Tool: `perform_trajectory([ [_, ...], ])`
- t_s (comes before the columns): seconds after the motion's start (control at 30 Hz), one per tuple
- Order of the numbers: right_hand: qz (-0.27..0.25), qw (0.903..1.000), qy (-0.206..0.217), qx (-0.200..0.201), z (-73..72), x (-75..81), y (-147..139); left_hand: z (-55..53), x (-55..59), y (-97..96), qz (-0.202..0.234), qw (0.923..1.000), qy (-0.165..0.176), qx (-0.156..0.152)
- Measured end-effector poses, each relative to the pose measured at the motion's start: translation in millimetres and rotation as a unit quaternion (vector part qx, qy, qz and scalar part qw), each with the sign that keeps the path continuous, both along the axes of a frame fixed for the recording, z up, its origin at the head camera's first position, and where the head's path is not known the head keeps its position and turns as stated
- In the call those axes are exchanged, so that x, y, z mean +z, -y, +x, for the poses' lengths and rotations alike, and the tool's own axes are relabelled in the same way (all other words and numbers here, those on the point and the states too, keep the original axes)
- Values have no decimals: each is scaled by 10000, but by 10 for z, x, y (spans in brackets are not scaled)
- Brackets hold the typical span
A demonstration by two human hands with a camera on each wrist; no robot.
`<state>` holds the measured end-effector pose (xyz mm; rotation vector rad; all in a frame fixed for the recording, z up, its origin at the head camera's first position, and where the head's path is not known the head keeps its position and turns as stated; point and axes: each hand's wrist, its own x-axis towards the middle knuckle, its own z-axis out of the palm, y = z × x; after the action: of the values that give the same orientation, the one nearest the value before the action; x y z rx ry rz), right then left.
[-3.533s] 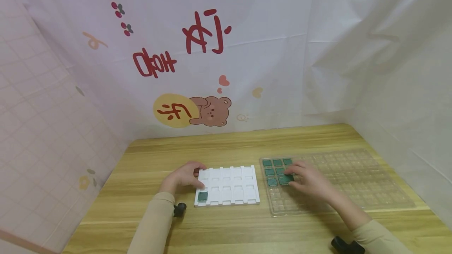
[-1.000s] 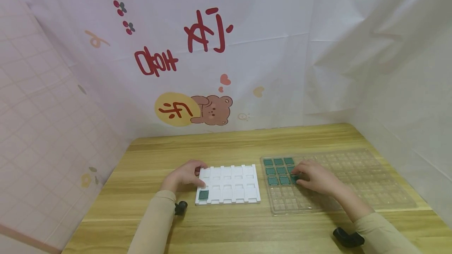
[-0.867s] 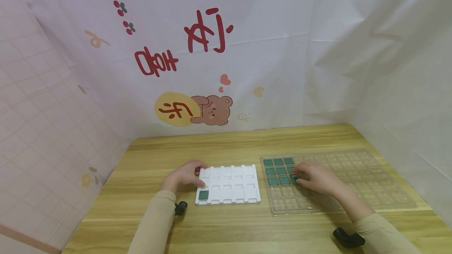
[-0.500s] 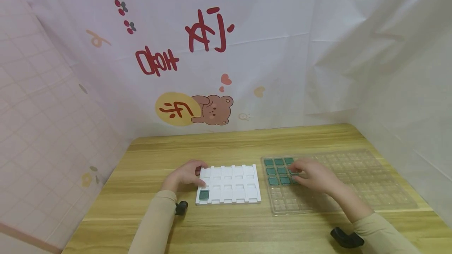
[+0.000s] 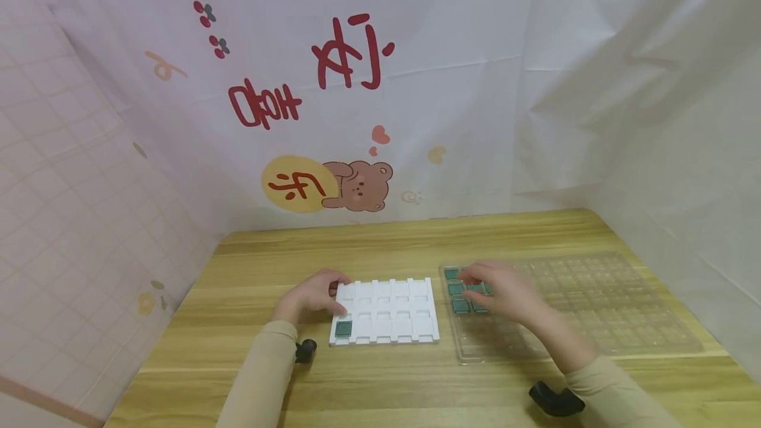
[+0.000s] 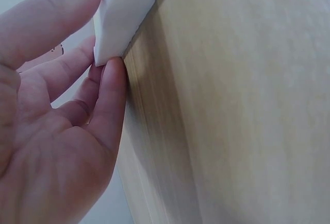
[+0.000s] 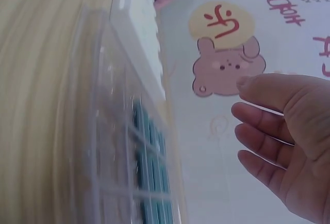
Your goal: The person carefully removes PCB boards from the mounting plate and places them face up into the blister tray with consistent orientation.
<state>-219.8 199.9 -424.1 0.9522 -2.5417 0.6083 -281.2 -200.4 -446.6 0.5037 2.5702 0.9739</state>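
Note:
My left hand (image 5: pixel 309 294) grips the left edge of a white compartment tray (image 5: pixel 392 319). In the left wrist view, thumb and fingertips meet around a corner of that tray (image 6: pixel 126 15). One square green chip (image 5: pixel 343 329) lies in its front left pocket. To the right, my right hand (image 5: pixel 508 292) hovers above a clear plastic tray (image 5: pixel 571 309). Green chips (image 5: pixel 455 289) fill several pockets at that tray's left end, some hidden under the hand. Seen from the right wrist, the hand (image 7: pixel 304 141) has loosely bent fingers with nothing between them, apart from the chips (image 7: pixel 149 157).
Both trays lie flat on a wood-grain table (image 5: pixel 380 382), with a narrow gap between them. White printed cloth (image 5: pixel 452 84) hangs behind and at both sides. Black wrist mounts (image 5: pixel 555 399) sit under each forearm.
My right hand held a green chip 3.5 s ago; that chip now sits among the others in the clear tray. The hand has since lifted and moved left. My left hand stays put.

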Motion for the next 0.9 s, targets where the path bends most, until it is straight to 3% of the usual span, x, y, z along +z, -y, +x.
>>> perform_trajectory([
  [0.27, -407, 9982, -338, 288, -34, -3, 241, -13, -11, 7, 82, 9999, 22, -76],
  [0.67, -970, 9937, 75, 552, -7, -44, 669, -18, -29, -10, -56, 10000, 17, 77],
  [0.9, -962, 9931, 108, 657, 1, -76, 897, -25, -29, 11, 47, 10000, 30, -71],
])
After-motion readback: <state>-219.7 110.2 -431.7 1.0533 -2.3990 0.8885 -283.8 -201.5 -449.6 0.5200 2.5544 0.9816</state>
